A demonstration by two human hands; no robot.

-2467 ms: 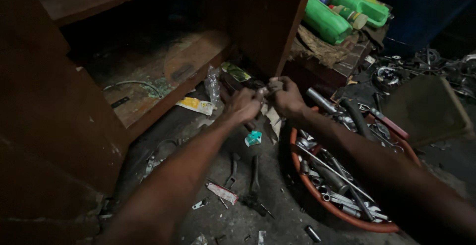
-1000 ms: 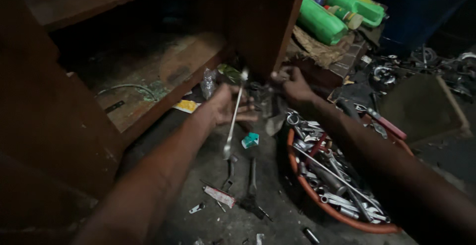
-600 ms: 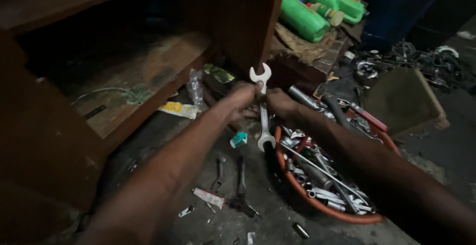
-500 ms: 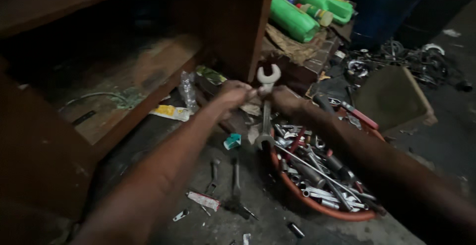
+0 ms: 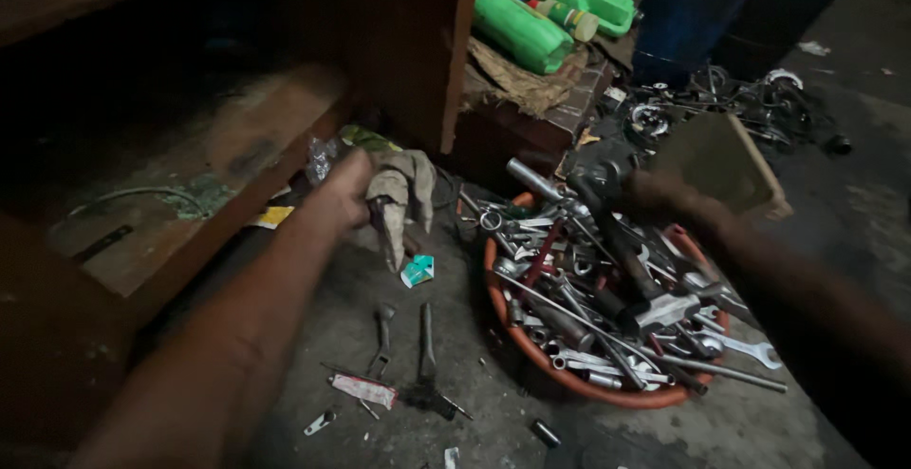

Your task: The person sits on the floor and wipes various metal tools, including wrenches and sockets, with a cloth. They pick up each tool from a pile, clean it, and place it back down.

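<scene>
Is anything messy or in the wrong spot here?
Yes. A few tools lie loose on the dirty floor, outside the orange basin heaped with wrenches. A small teal packet and scraps lie beside them, below the left hand.

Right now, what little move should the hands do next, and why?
Probably the right hand should dip into the orange basin and close on one tool. It hovers blurred over the far rim, seemingly empty, above a heap of wrenches. The left hand hangs over the floor with fingers down, beside the wooden cabinet, so it looks free to steady.
</scene>
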